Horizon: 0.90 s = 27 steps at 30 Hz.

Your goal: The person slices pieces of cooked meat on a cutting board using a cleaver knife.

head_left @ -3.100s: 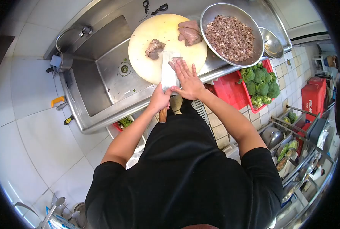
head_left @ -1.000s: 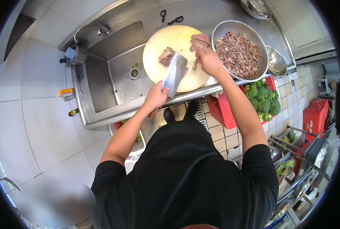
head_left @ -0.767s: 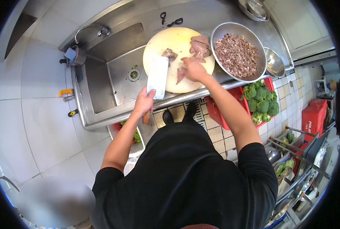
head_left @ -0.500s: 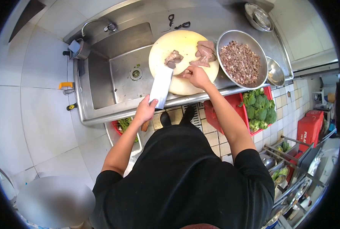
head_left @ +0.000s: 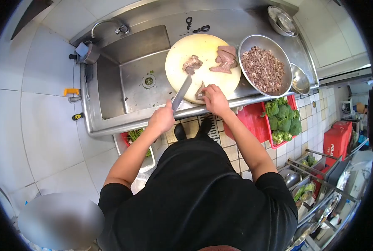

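My left hand (head_left: 162, 119) is closed round the handle of a cleaver (head_left: 181, 93), whose blade is turned nearly edge-on over the near left part of the round yellowish cutting board (head_left: 211, 46). To its right, my right hand (head_left: 215, 99) has its fingers bent on a small piece of meat (head_left: 200, 91) near the board's front edge. A scrap of trimmed meat (head_left: 192, 64) lies beyond the cleaver's tip. Several flat meat slices (head_left: 226, 58) overlap at the board's right side. Next to the board stands a steel bowl (head_left: 244, 43) of diced meat (head_left: 263, 69).
Left of the board is a sink basin (head_left: 130, 94) with a faucet (head_left: 121, 29). Black scissors (head_left: 202, 29) lie behind the board. A smaller bowl (head_left: 300, 79) stands at the right. Below the counter's edge is a red crate (head_left: 274, 144) of broccoli (head_left: 283, 119).
The cleaver has gone from the board's middle, flat against the meat, to the left, its blade now turned on edge. My right hand has come back from the slices with a piece near the front edge.
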Each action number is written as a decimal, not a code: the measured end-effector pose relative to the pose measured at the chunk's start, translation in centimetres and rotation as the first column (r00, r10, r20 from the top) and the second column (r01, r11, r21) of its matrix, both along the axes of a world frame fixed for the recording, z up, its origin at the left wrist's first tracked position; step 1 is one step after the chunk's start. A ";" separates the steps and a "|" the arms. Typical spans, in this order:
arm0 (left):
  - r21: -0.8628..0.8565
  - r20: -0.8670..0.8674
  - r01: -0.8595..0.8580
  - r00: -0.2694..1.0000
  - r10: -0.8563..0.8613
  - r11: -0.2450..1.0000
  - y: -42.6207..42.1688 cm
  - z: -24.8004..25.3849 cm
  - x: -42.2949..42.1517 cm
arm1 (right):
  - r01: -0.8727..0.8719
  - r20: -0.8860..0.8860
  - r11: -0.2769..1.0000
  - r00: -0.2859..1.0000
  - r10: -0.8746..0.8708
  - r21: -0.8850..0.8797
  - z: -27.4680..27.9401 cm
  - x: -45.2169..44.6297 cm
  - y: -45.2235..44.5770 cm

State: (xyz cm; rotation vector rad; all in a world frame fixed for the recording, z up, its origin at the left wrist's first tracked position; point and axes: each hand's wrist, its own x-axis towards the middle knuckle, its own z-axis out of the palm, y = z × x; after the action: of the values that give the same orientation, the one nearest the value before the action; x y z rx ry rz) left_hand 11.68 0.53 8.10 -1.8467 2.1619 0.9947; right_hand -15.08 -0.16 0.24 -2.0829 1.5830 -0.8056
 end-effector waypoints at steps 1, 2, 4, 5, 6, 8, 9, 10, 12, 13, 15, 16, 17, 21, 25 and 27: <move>-0.018 0.012 0.014 1.000 -0.014 1.000 -0.2 -0.4 -0.1 | -0.014 -0.005 1.000 1.000 0.014 -0.007 -0.1 0.0 -0.1; -0.037 0.024 0.030 0.999 -0.029 0.999 -0.5 -0.3 -0.3 | -0.028 -0.009 0.999 1.000 0.028 -0.015 -0.3 0.1 -0.3; -0.055 0.028 0.047 0.999 -0.045 0.997 -0.6 -0.1 -0.9 | -0.049 -0.020 0.999 0.999 0.049 -0.021 -0.8 0.1 0.0; -0.058 0.021 0.045 0.999 -0.043 0.997 -0.6 1.3 -1.5 | -0.051 -0.040 0.999 0.998 0.050 -0.018 -0.9 0.0 0.0; -0.063 0.015 0.042 0.999 -0.042 0.997 -0.6 2.0 -2.1 | -0.052 -0.060 0.999 0.997 0.051 -0.016 -1.0 0.1 -0.2; -0.029 0.045 0.028 0.999 -0.026 0.999 -0.4 2.0 -3.4 | -0.058 -0.072 0.998 0.996 0.057 -0.011 -0.7 0.1 -0.6; -0.009 0.063 0.022 0.998 -0.021 1.000 -0.3 2.0 -3.8 | -0.059 -0.064 0.998 0.996 0.058 -0.003 -0.2 0.1 -0.6; -0.016 0.066 0.032 0.997 -0.031 0.999 -0.5 1.4 -4.1 | -0.059 -0.056 0.998 0.997 0.059 0.005 0.0 0.1 -0.5; -0.030 0.074 0.049 0.996 -0.047 0.998 -1.0 0.6 -4.6 | -0.081 -0.074 0.997 0.994 0.082 0.008 -0.5 -0.2 -0.8; -0.042 0.073 0.061 0.996 -0.058 0.997 -1.2 0.3 -4.8 | -0.092 -0.080 0.996 0.992 0.093 0.011 -0.7 -0.2 -1.0; -0.059 0.076 0.082 0.994 -0.077 0.995 -1.4 1.6 -5.6 | -0.093 -0.133 0.994 0.986 0.099 0.052 -0.6 -0.2 -1.4; -0.052 0.082 0.088 0.993 -0.084 0.995 -1.3 2.0 -5.8 | -0.089 -0.160 0.993 0.982 0.100 0.071 -0.5 -0.3 -1.6; -0.044 0.087 0.097 0.992 -0.093 0.994 -1.1 2.3 -6.1 | -0.095 -0.158 0.993 0.982 0.105 0.066 -0.3 -0.3 -1.7; 0.002 0.126 0.113 0.986 -0.112 0.994 -0.3 3.6 -6.1 | -0.103 -0.164 0.993 0.980 0.111 0.053 -0.2 -0.7 -1.6; -0.057 0.147 0.119 0.983 -0.110 0.991 -1.2 -2.1 -7.2 | -0.116 -0.187 0.993 0.975 0.117 0.019 -0.8 -1.1 -1.4; -0.097 0.115 0.138 0.985 -0.127 0.986 -2.5 -0.9 -8.5 | -0.113 -0.193 0.994 0.975 0.112 0.009 -1.0 -1.2 -1.3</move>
State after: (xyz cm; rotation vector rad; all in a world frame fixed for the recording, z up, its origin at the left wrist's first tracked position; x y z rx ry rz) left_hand 3.20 -2.02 7.23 -1.7277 2.2766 0.7506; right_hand -16.30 -1.51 -0.74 -2.2884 1.5427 -0.5804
